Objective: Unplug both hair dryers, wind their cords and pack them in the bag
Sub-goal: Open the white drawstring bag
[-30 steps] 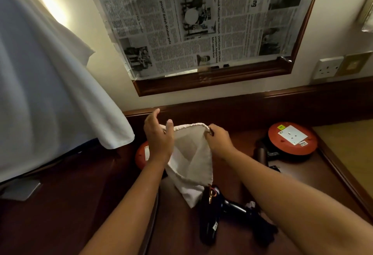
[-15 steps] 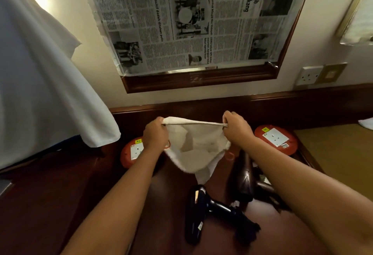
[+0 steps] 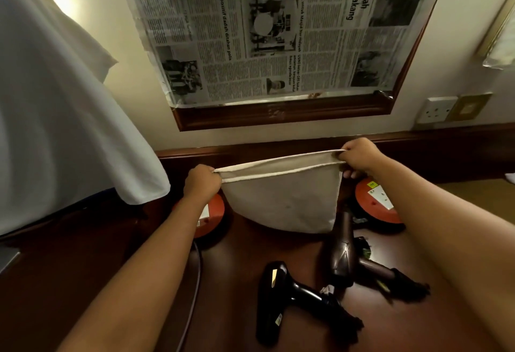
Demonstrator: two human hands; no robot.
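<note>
Hands stretch a cream cloth bag [image 3: 284,201] by its top hem above the dark wooden desk [image 3: 83,282]: the left hand [image 3: 202,184] has its grip clamped on the hem's left end, and the right hand [image 3: 361,156] has its grip clamped on the right end, so the mouth is pulled into a taut, nearly closed line that sits higher on the right. The bag hangs free between them, its lower edge above the desk. At 6 o'clock from the bag lies a black hair dryer [image 3: 281,296], barrel pointing away from the person, handle slanting toward 4 o'clock. At about 5 o'clock from the bag lies a brown hair dryer [image 3: 345,254], its barrel reaching up under the bag's lower right corner. Behind each wrist sits a red round cable reel, the left reel [image 3: 213,212] at 8 o'clock from the bag and the right reel [image 3: 376,201] at 3 o'clock. A newspaper [image 3: 278,31] covers the framed panel at 12 o'clock, a white cloth [image 3: 55,115] hangs at 9 o'clock, and a wall socket [image 3: 437,109] sits at 2 o'clock.
</note>
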